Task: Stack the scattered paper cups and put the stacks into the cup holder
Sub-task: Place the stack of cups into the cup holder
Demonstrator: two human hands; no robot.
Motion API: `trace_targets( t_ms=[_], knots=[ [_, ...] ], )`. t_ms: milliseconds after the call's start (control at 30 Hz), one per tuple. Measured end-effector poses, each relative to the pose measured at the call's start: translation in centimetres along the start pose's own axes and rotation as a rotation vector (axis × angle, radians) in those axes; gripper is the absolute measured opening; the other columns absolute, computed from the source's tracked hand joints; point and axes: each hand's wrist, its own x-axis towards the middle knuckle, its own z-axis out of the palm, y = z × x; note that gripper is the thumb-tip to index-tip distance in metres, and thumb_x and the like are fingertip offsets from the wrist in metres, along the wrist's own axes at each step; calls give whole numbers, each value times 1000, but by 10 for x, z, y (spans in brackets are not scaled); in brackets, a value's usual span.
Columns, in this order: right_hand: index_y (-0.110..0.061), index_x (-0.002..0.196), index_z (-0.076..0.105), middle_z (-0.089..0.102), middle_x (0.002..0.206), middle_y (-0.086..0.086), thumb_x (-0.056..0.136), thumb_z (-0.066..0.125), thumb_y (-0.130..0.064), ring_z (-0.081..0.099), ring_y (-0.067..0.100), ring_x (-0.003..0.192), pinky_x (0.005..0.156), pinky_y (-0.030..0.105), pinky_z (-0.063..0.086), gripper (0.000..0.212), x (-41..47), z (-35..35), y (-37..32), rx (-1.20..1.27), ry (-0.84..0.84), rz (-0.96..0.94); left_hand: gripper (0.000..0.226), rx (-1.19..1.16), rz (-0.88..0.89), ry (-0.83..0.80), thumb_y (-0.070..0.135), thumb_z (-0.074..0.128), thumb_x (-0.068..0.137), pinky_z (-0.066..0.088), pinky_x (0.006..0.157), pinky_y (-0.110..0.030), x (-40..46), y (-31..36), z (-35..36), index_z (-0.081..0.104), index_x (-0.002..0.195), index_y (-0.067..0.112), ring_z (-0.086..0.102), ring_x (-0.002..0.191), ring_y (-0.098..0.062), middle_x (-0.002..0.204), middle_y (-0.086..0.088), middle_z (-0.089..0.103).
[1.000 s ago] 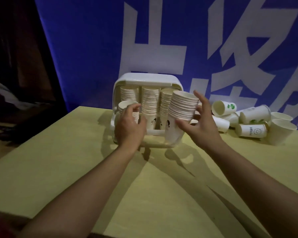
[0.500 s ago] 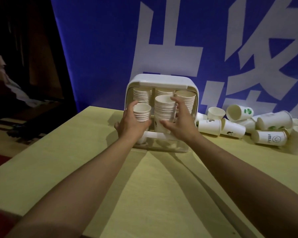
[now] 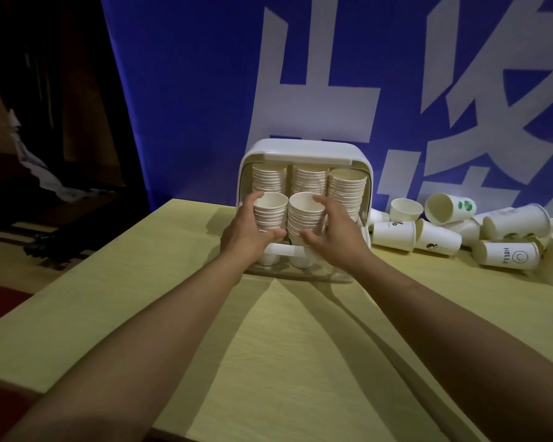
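Gripping two upright stacks of white paper cups (image 3: 304, 218) (axes vertical), left hand (image 3: 246, 231) and right hand (image 3: 334, 232), white plastic cup holder (image 3: 300, 151) at twelve o'clock.

Your near counter (image 3: 268, 362) open for approach. Scattered cups (image 3: 460, 231) crowd right of cup holder (image 3: 304, 148); banner (image 3: 189, 90) blocks behind; holder's front row packed with stacks (image 3: 304, 215).
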Motion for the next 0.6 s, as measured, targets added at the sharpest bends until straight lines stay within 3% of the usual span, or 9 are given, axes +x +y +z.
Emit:
trace_targets(
  t_ms=[167,367,467,600],
  knots=[
    [-27,153,31,43,153,4,84,77,-34,48,23,132,99,36,46,83,5,-5,-1,24,-36,27,94,-31,2,-29,39,86,78,49,101,-46,-1,0,-2,20,143,56,50,131,-26,152,6,45],
    [-27,158,19,35,160,2,84,79,-32,41,24,141,109,43,44,95,3,-7,-5,71,-76,34,106,-26,2,-37,41,84,79,40,112,-51,-2,0,-5,10,154,46,39,144,-26,161,6,35],
    [-27,158,20,38,158,3,85,78,-33,44,24,139,108,45,46,94,-1,-15,-3,64,-79,25,97,54,28,144,49,79,81,33,115,-56,-10,6,-8,18,155,39,36,144,-25,158,5,40],
    [-30,155,26,48,149,3,90,73,-33,57,24,124,99,43,53,80,-7,-42,-1,64,-71,45,65,-65,214,408,40,76,86,46,101,-46,-25,30,-5,43,141,33,48,121,-17,135,10,56]
  ],
)
